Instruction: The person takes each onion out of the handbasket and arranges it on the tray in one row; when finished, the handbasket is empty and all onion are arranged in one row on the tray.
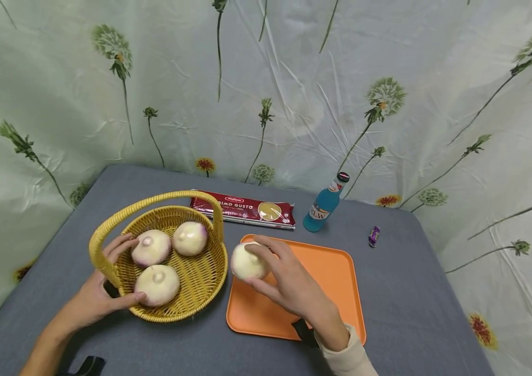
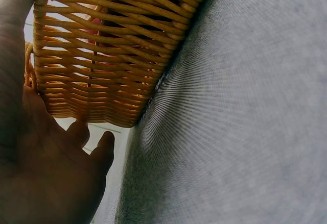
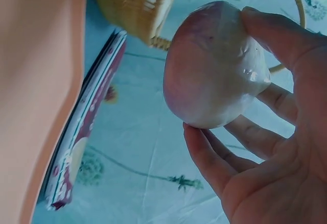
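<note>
A right hand [image 1: 289, 284] grips a white-purple turnip [image 1: 248, 262] over the orange tray's [image 1: 336, 271] near-left corner, while the left hand [image 1: 101, 292] rests open-fingered against the wicker basket [image 1: 200, 290]. A loose hold could let the round turnip roll across the grey-clothed table [image 1: 412, 303], set against a floral backdrop [image 1: 294, 78].

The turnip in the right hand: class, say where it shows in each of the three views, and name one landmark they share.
Head: turnip at centre, over the orange tray's left edge, gripped by the right hand.
Left wrist: not in it.
Right wrist: fills the centre, fingers around it.
Shared landmark: the yellow wicker basket.
</note>
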`<state>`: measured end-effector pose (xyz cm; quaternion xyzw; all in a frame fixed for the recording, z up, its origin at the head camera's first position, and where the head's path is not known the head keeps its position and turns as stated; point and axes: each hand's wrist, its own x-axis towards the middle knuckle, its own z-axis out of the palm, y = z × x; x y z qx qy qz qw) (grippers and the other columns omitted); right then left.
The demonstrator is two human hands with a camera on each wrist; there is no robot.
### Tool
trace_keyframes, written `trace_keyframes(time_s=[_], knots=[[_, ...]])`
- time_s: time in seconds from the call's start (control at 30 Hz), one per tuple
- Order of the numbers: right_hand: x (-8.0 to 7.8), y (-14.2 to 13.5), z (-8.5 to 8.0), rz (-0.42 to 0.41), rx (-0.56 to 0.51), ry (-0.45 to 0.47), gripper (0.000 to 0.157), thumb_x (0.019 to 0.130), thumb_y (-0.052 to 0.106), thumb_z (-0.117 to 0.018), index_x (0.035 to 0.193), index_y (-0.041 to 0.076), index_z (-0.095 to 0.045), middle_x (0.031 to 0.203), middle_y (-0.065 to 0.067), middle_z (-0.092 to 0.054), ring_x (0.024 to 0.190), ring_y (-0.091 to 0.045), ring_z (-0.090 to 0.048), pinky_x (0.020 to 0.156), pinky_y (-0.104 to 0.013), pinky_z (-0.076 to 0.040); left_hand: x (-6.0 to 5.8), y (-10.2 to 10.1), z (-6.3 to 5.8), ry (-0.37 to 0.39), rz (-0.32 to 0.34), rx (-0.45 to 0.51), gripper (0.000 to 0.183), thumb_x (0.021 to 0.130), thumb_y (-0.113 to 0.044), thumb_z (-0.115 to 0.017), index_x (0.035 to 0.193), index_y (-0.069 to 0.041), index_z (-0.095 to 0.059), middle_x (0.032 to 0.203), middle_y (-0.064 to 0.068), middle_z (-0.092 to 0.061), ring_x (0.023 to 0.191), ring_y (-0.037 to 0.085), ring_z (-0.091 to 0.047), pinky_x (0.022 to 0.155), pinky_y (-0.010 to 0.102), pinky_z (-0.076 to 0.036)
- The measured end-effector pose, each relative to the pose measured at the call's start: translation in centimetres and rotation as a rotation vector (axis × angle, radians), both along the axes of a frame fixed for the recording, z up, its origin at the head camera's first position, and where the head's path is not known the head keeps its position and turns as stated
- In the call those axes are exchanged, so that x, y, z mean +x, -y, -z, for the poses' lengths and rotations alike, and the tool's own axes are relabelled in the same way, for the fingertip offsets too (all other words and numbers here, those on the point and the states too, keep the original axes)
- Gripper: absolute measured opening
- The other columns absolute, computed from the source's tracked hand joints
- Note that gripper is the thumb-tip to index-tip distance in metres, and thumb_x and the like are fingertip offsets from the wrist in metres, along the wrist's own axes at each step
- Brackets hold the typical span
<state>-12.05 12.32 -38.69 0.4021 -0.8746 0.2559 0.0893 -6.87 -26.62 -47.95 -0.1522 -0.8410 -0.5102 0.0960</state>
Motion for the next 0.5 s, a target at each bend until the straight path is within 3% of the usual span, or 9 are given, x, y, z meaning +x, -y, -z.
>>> trace_keyframes(time_s=[0.23,0.5], knots=[[0.2,-1.8,0.6,0.07,0.029,0.067,0.053,0.089,0.033,-0.077,0.136,0.02,-0.056,0.142,-0.005,-0.051,0.128,-0.024,-0.05,0.094,-0.042,-0.052,0.0,0.0,-0.1,-0.005,0.006,0.009,0.101,0.067,0.001,-0.085,0.154,-0.008,-0.034,0.162,0.013,-0.014,0.151,0.005,-0.005,0.106,0.008,-0.009],[0.2,-3.7,1.2,0.127,0.05,0.063,0.053,0.086,0.034,-0.079,0.134,0.021,-0.058,0.14,-0.003,-0.053,0.127,-0.024,-0.051,0.093,-0.043,-0.053,-0.1,0.1,0.0,0.001,0.015,0.01,0.102,0.068,0.002,-0.085,0.155,-0.009,-0.033,0.161,0.016,-0.016,0.151,0.006,-0.005,0.106,0.007,-0.01]])
